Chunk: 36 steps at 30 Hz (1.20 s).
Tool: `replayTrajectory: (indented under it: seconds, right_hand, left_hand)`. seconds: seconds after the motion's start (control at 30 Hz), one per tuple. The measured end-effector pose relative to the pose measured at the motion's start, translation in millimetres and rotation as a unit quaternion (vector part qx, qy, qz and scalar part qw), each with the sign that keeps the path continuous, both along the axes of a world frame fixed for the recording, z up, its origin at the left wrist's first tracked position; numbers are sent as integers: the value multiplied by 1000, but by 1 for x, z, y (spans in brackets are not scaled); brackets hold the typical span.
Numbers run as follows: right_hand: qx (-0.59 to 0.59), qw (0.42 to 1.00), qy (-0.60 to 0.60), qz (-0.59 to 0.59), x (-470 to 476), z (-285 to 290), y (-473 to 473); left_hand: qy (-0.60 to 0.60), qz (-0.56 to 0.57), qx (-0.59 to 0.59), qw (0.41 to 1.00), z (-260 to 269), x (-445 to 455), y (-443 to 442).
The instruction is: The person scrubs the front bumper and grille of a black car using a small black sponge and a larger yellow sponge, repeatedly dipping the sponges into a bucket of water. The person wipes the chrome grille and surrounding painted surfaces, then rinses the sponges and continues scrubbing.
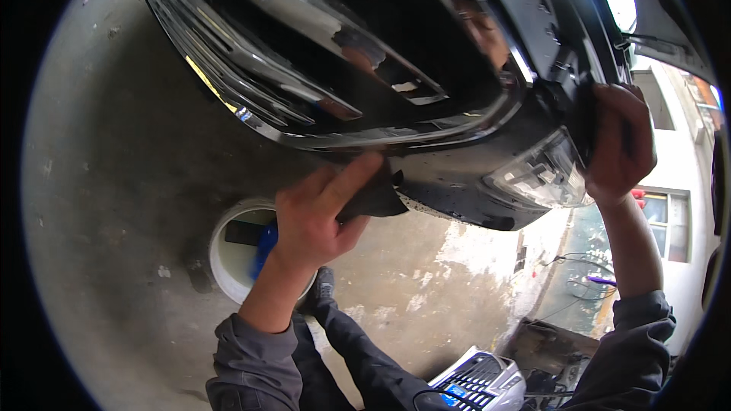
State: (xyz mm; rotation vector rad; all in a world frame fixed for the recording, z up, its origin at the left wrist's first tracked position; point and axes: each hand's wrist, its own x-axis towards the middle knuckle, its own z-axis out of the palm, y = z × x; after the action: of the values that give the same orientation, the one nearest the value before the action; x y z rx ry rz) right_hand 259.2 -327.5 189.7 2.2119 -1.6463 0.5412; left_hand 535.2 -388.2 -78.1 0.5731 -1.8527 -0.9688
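Note:
A black car front with a chrome-edged grille [365, 140] fills the upper middle. My left hand [322, 214] presses a dark, thin sheet [377, 197] against the bumper just below the grille's lower corner; whether it is sandpaper or cloth I cannot tell. My right hand [622, 142] is beside the clear headlight [537, 174], its fingers curled at the edge of the bodywork; what lies under them is hidden. Specks and wet-looking marks dot the dark bumper [457, 188] between the hands.
A white bucket [220, 262] of cloudy liquid stands below my left hand, with a dark flat piece and something blue in it. A silver grille part [485, 377] lies at the bottom right near my legs. Cables [588, 279] run along the floor by the wall.

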Motion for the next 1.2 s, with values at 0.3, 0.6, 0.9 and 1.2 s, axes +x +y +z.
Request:
replayTrajectory:
  seconds: [0.3, 0.6, 0.9, 1.2]
  right_hand:
    - [-41, 992, -70, 93, 61, -12, 9]
    - [12, 787, -608, -106, 214, -124, 42]
    - [-284, 588, -727, -212, 259, -161, -7]
    - [-364, 751, -476, -277, 228, -173, -10]
  left_hand:
    - [12, -80, 177, 981, 103, 32, 37]
    - [-26, -138, 40, 989, 84, 53, 2]
    - [-92, -383, -134, 909, 49, 59, -89]
    - [66, -444, -619, 645, 50, 21, -210]
